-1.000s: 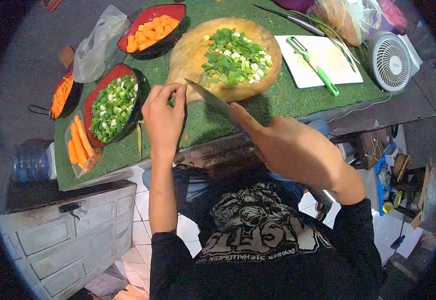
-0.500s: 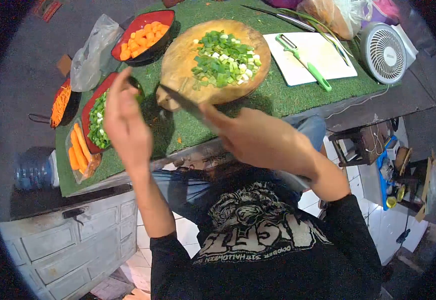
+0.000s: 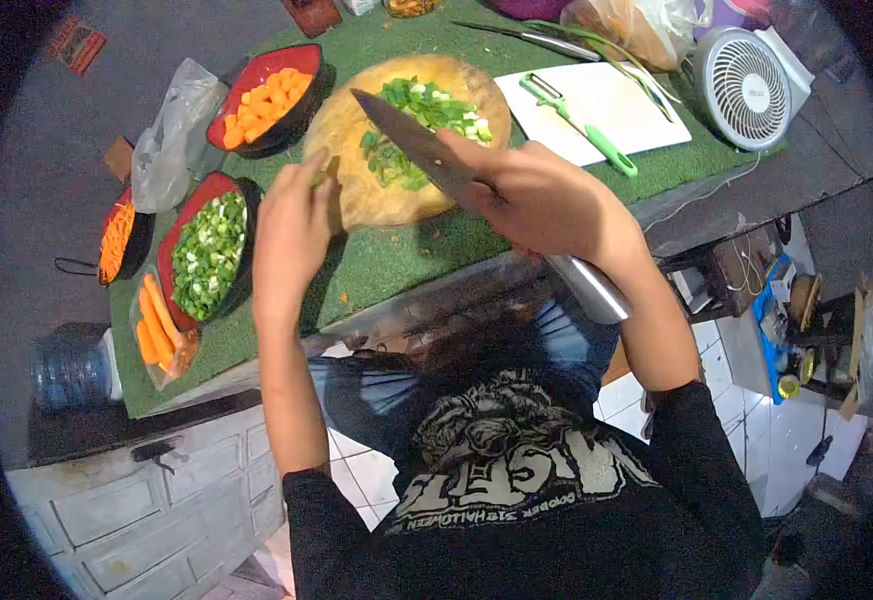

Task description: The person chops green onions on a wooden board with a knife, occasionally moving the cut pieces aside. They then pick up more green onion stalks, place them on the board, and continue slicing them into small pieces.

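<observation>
My right hand grips a large kitchen knife by its metal handle, the blade slanting over the chopped green onions on the round wooden cutting board. Part of that pile is hidden behind the blade. At the board's left edge is my left hand, its fingers bent but apart, slightly blurred; a bit of green shows by the fingertips. Left of it, a red and black bowl holds more chopped green onions.
Behind stands a bowl of carrot chunks. Shredded carrot and bagged carrot sticks lie at the left. A white cutting board bears a green-handled peeler. A small fan stands at the right edge.
My left hand has moved from over the green onion bowl to the wooden board's edge. The knife has risen and swung farther over the board. The whole view has shifted slightly.
</observation>
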### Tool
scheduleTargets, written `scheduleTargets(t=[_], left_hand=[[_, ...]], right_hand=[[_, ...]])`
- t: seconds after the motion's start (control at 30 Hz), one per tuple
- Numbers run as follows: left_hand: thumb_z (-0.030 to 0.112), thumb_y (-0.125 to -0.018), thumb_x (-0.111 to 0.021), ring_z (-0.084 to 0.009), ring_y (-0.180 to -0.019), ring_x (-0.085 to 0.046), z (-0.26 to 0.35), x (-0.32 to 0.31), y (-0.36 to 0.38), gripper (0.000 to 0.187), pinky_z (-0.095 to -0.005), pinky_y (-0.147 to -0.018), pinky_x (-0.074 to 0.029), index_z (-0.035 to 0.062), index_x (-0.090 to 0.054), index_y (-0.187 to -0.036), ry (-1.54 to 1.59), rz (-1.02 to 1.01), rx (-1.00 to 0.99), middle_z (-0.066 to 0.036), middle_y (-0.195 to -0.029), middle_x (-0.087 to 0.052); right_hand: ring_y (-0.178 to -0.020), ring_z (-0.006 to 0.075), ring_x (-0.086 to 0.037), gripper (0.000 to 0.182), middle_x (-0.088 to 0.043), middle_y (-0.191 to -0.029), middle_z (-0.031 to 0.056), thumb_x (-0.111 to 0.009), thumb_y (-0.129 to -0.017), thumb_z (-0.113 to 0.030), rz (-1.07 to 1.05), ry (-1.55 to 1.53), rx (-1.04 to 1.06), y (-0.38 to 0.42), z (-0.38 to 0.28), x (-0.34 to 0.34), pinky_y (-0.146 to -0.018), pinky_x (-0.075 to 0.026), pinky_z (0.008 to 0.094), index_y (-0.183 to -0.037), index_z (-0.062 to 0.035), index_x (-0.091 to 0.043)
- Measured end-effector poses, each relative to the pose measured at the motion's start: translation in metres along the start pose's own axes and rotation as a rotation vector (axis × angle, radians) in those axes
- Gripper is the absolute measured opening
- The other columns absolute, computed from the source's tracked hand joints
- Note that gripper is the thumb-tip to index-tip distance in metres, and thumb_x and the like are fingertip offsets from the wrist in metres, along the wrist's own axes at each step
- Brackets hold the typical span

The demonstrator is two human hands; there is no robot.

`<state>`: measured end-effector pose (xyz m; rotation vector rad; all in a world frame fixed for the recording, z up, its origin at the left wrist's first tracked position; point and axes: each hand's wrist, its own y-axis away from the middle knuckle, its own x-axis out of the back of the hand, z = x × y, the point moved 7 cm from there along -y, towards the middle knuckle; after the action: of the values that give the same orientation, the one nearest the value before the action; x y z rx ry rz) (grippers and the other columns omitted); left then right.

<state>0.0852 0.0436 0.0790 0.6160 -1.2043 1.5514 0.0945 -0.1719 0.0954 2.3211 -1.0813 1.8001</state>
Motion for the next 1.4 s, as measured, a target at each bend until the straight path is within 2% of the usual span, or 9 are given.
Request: scheduleTargets(t=[0.23,0.3,0.4,0.73,0.83,0.87,0.9,1.0,1.4], left_hand=[[0.017,-0.086,-0.071,-0.0406,-0.117,-0.055,0.001,-0.007,0.003,0.051,-0.0432,-0.100,-0.044,-0.0027,-0.055,-0.130,-0.005,0.006,-0.024,-0.023,-0.126,-0.058],[0.016,-0.087,-0.072,-0.0362,-0.113,-0.060,-0.020,-0.017,0.010,0.041,-0.0408,-0.100,-0.046,0.0007,-0.062,-0.123,-0.075,0.026,-0.012,-0.019,-0.120,-0.064],[0.010,-0.092,-0.066,-0.0334,-0.105,-0.062,-0.010,-0.017,0.017,0.028,-0.0390,-0.093,-0.049,0.0019,-0.066,-0.119,-0.076,0.123,-0.078,-0.016,-0.114,-0.066],[0.010,-0.093,-0.067,-0.0264,-0.092,-0.065,-0.006,-0.013,0.024,0.020,-0.0355,-0.078,-0.052,0.0002,-0.071,-0.111,0.006,0.205,-0.102,-0.013,-0.104,-0.068],[0.009,-0.088,-0.072,-0.0275,-0.091,-0.067,-0.004,-0.008,0.028,0.020,-0.0358,-0.081,-0.053,0.0022,-0.073,-0.107,0.030,0.185,-0.033,-0.014,-0.104,-0.069],[0.008,-0.086,-0.073,-0.0283,-0.091,-0.067,-0.003,-0.006,0.030,0.019,-0.0360,-0.080,-0.053,0.0026,-0.073,-0.104,0.001,0.208,-0.024,-0.014,-0.103,-0.069],[0.008,-0.084,-0.074,-0.0291,-0.090,-0.067,-0.002,-0.005,0.031,0.018,-0.0361,-0.080,-0.053,0.0029,-0.074,-0.101,-0.036,0.230,-0.013,-0.013,-0.102,-0.069],[0.009,-0.084,-0.075,-0.0291,-0.090,-0.067,-0.001,-0.001,0.034,0.012,-0.0354,-0.082,-0.052,0.0020,-0.073,-0.094,0.039,0.277,0.079,-0.013,-0.099,-0.069],[0.013,-0.085,-0.074,-0.0312,-0.085,-0.059,0.005,-0.015,0.040,0.013,-0.0408,-0.078,-0.049,0.0036,-0.075,-0.095,0.010,0.332,0.112,-0.012,-0.089,-0.061]], right_hand=[[-0.052,0.0169,-0.060,0.062,-0.065,-0.070,0.0106,-0.052,-0.092,-0.009,0.284,0.465,0.272,0.008,-0.004,0.006,-0.049,-0.047,0.0329,-0.150,0.0027,-0.034],[-0.054,0.0235,-0.060,0.065,-0.060,-0.064,0.0085,-0.053,-0.090,-0.014,-0.110,0.760,0.093,0.007,-0.002,-0.024,-0.048,-0.043,0.0373,-0.148,0.0052,-0.032],[-0.061,0.0350,-0.066,0.060,-0.064,-0.069,0.0194,-0.055,-0.085,-0.010,-0.158,-0.268,-0.212,-0.003,0.007,-0.013,-0.051,-0.047,0.0459,-0.139,0.0077,-0.035],[-0.065,0.0375,-0.067,0.063,-0.066,-0.069,0.0208,-0.054,-0.086,-0.010,-0.208,-0.282,-0.273,-0.014,-0.005,-0.035,-0.055,-0.053,0.0449,-0.142,0.0126,-0.033],[-0.058,0.0320,-0.066,0.067,-0.064,-0.066,0.0181,-0.056,-0.082,-0.009,0.004,0.085,-0.023,0.000,-0.019,-0.023,-0.052,-0.051,0.0396,-0.140,0.0169,-0.035],[-0.056,0.0305,-0.064,0.065,-0.063,-0.064,0.0169,-0.057,-0.083,-0.010,0.025,0.652,0.150,0.006,-0.030,-0.038,-0.052,-0.051,0.0378,-0.139,0.0162,-0.036],[-0.054,0.0319,-0.063,0.066,-0.060,-0.062,0.0164,-0.057,-0.085,-0.011,-0.117,0.130,0.003,-0.004,-0.018,-0.029,-0.053,-0.050,0.0384,-0.143,0.0107,-0.034],[-0.063,0.0443,-0.062,0.069,-0.062,-0.067,0.0218,-0.054,-0.092,-0.008,-0.169,-0.162,-0.308,-0.002,-0.010,-0.021,-0.061,-0.049,0.0517,-0.154,-0.0134,-0.026],[-0.059,0.0407,-0.063,0.083,-0.062,-0.063,0.0216,-0.060,-0.083,-0.003,-0.262,-0.077,-0.228,0.000,-0.047,-0.040,-0.060,-0.051,0.0515,-0.154,0.0029,-0.018]])
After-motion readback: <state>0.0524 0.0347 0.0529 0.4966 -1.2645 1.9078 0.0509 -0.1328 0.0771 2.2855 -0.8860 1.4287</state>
